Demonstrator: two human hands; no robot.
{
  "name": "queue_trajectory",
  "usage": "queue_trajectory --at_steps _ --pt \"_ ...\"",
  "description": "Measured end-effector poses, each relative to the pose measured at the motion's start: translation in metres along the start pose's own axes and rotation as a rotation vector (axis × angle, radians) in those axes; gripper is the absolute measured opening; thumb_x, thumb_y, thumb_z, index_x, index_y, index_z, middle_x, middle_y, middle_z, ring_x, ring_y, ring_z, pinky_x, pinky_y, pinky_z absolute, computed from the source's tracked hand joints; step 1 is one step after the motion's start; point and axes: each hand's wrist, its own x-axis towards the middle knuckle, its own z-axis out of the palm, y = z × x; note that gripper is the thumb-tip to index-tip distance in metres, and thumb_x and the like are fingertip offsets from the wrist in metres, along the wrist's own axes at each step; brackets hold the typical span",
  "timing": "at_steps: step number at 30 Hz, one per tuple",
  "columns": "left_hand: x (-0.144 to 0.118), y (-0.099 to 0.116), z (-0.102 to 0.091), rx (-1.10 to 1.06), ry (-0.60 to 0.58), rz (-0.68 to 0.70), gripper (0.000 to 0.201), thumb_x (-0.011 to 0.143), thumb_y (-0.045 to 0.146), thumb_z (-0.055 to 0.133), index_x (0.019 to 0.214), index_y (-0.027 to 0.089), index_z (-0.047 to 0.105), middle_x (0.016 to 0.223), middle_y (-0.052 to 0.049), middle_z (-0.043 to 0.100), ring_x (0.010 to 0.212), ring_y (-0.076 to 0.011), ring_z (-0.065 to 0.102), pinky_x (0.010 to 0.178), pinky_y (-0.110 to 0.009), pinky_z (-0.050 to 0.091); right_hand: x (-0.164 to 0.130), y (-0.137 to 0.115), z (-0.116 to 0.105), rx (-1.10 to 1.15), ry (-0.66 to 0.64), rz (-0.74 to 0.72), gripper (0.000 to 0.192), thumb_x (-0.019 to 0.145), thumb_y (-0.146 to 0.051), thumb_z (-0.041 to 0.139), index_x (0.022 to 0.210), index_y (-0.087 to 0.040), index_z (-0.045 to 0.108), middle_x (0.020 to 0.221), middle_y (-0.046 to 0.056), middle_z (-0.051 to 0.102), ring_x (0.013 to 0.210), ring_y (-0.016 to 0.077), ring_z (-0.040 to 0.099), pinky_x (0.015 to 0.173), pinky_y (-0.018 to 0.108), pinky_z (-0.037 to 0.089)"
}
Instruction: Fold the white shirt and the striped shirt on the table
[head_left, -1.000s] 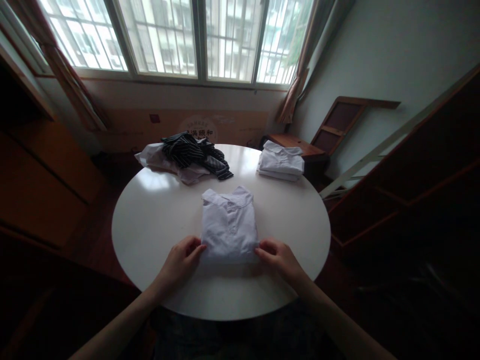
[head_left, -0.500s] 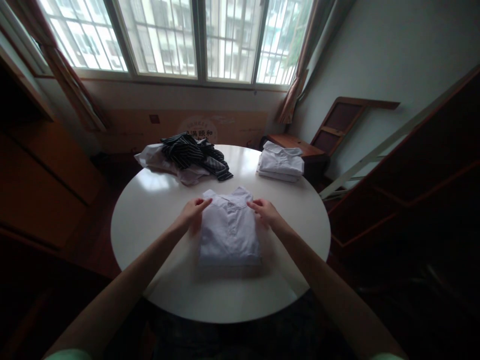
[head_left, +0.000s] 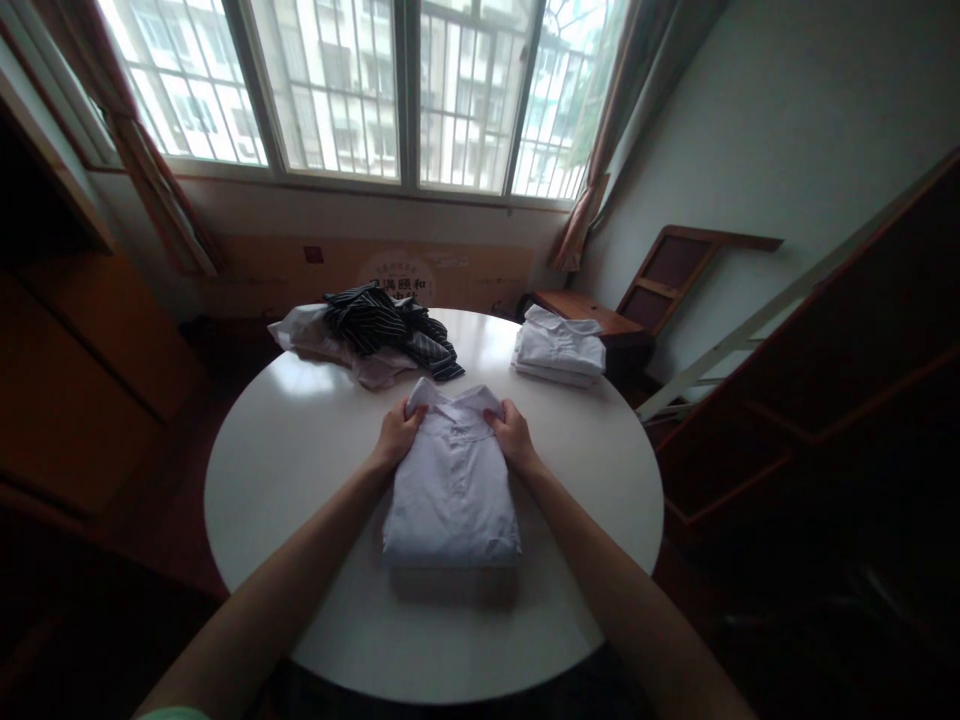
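Observation:
A folded white collared shirt [head_left: 452,495] lies in the middle of the round white table [head_left: 300,480], collar pointing away from me. My left hand [head_left: 397,434] grips the shirt's far left corner at the collar. At the far right corner, my right hand [head_left: 509,434] pinches the shirt in the same way. Both forearms reach across the table on either side of the shirt.
A heap of unfolded clothes, dark striped fabric [head_left: 386,325] over pale fabric, sits at the table's far left. A stack of folded white shirts [head_left: 560,347] rests at the far right edge. Beyond are barred windows, a wooden side table [head_left: 581,308] and dark wooden furniture.
My hands have gone from the shirt's near edge up its sides to the collar end, where they now close on the corners. The view has shifted, and the shirt sits slightly lower in frame.

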Motion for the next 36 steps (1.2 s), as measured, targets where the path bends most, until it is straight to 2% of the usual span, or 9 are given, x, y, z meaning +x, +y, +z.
queue_trajectory --at_steps 5,9,16,21,24,27,29,32,36 --pt "0.001 0.005 0.000 -0.006 0.019 -0.030 0.023 0.071 0.036 0.050 0.074 0.014 0.057 0.068 -0.003 0.060 0.062 -0.0160 0.052 0.058 -0.025 0.038 -0.001 -0.005 0.001 -0.101 0.000 0.027 0.015 0.070 -0.035 0.047 0.070 -0.020 0.045 0.063 -0.002 0.051 0.059 0.0129 0.046 0.054 0.022 0.030" --pt "0.001 0.003 -0.004 -0.105 -0.054 -0.053 0.030 0.065 0.042 0.055 0.073 0.013 0.058 0.064 -0.001 0.058 0.060 -0.0148 0.050 0.055 -0.023 0.037 -0.002 -0.006 0.000 -0.168 0.010 0.041 0.015 0.069 -0.033 0.048 0.068 -0.019 0.049 0.061 -0.002 0.052 0.058 0.0121 0.045 0.054 0.022 0.029" --pt "0.003 -0.001 -0.013 -0.415 -0.184 -0.254 0.036 0.057 0.042 0.058 0.076 0.010 0.058 0.059 0.001 0.055 0.051 -0.0114 0.047 0.049 -0.022 0.035 0.000 0.000 -0.006 -0.136 -0.012 0.084 0.016 0.069 -0.030 0.047 0.072 -0.017 0.057 0.071 0.001 0.060 0.066 0.0138 0.052 0.061 0.023 0.036" --pt "0.004 -0.006 -0.016 0.025 -0.094 -0.075 0.017 0.061 0.029 0.057 0.070 0.015 0.060 0.064 -0.001 0.060 0.063 -0.0156 0.054 0.061 -0.025 0.040 -0.001 0.005 -0.008 -0.411 0.051 0.019 0.013 0.068 -0.024 0.053 0.078 -0.017 0.057 0.082 0.006 0.059 0.076 0.0168 0.053 0.069 0.026 0.038" --pt "0.001 -0.007 -0.016 0.230 0.002 -0.029 0.022 0.068 0.032 0.056 0.083 0.015 0.059 0.076 -0.005 0.062 0.067 -0.0172 0.056 0.065 -0.028 0.042 -0.003 0.002 -0.011 -0.474 0.168 -0.051 0.021 0.068 -0.023 0.057 0.087 -0.015 0.054 0.089 0.009 0.055 0.082 0.0191 0.052 0.074 0.029 0.040" --pt "-0.004 0.004 -0.018 0.323 0.132 0.064 0.032 0.074 0.034 0.052 0.096 0.012 0.055 0.094 -0.011 0.060 0.082 -0.0204 0.057 0.075 -0.032 0.044 -0.010 -0.011 -0.012 -0.407 0.212 -0.167 0.017 0.073 -0.020 0.052 0.088 -0.013 0.053 0.088 0.010 0.055 0.084 0.0194 0.052 0.077 0.031 0.040" --pt "-0.012 0.018 -0.018 0.321 0.136 0.169 0.030 0.079 0.032 0.045 0.099 0.012 0.054 0.099 -0.012 0.059 0.093 -0.0212 0.055 0.084 -0.035 0.042 -0.018 -0.025 -0.009 -0.329 0.142 -0.269 0.016 0.076 -0.018 0.048 0.089 -0.013 0.054 0.088 0.010 0.058 0.085 0.0190 0.053 0.080 0.031 0.041" --pt "-0.031 0.039 -0.010 0.308 0.010 0.344 0.031 0.083 0.022 0.035 0.109 0.014 0.051 0.112 -0.011 0.056 0.108 -0.0200 0.049 0.095 -0.036 0.037 -0.036 -0.046 -0.002 -0.236 -0.080 -0.409 0.024 0.079 -0.017 0.042 0.098 -0.015 0.056 0.098 0.009 0.060 0.093 0.0184 0.054 0.085 0.031 0.041" --pt "-0.052 0.044 0.009 0.403 -0.155 0.459 0.045 0.081 0.014 0.032 0.125 0.009 0.039 0.131 -0.014 0.043 0.123 -0.0206 0.035 0.103 -0.039 0.029 -0.057 -0.060 0.009 -0.299 -0.252 -0.494 0.036 0.080 -0.012 0.032 0.110 -0.012 0.053 0.109 0.013 0.058 0.105 0.0192 0.050 0.093 0.034 0.038"
